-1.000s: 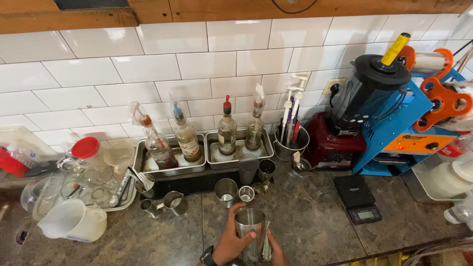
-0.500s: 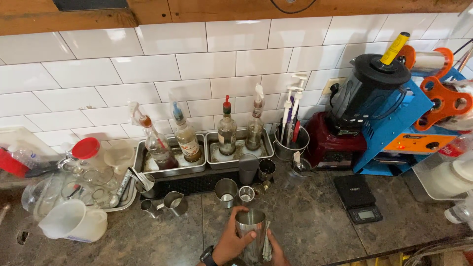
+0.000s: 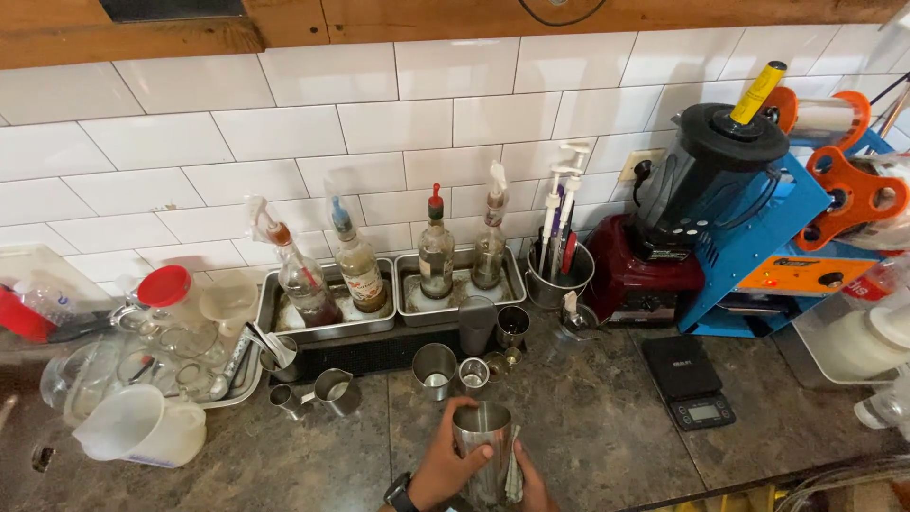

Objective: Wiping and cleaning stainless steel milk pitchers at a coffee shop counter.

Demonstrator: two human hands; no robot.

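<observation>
My left hand [image 3: 444,463] wraps around a steel shaker cup [image 3: 482,446] that stands upright at the front of the dark stone counter [image 3: 607,436]. My right hand [image 3: 533,485] shows only partly at the cup's lower right and seems to grip a thin metal tool [image 3: 513,466] against the cup's side; its fingers are mostly cut off by the frame edge. Just beyond the cup stand small steel measuring cups [image 3: 435,364], with a taller steel cup [image 3: 477,323] behind them.
Two steel trays [image 3: 408,308] against the tiled wall hold several syrup bottles with pourers. A red-based blender [image 3: 684,213] and a blue and orange sealing machine [image 3: 806,228] stand right. A small black scale [image 3: 690,382] lies right of the shaker cup. A white jug [image 3: 142,427] and glassware sit left.
</observation>
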